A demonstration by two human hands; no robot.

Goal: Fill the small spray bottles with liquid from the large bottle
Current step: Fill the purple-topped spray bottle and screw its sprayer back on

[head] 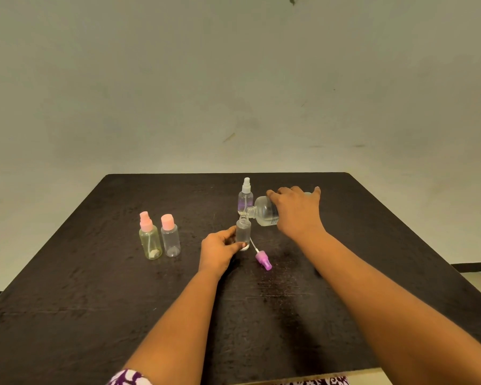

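My right hand (296,213) grips the large clear bottle (264,212), tipped on its side with its open neck over the mouth of a small uncapped clear bottle (243,232). My left hand (220,247) holds that small bottle upright on the dark table (95,287). Its purple spray head (263,259) with a white tube lies on the table just right of it. A small bottle with a white sprayer (245,197) stands behind. Two small bottles with pink tops stand at the left: a yellowish one (150,237) and a clear one (170,237).
A small white cap (245,248) lies at the foot of the held small bottle. A pale wall rises behind the table's far edge. A patterned sleeve (128,379) shows at the bottom edge.
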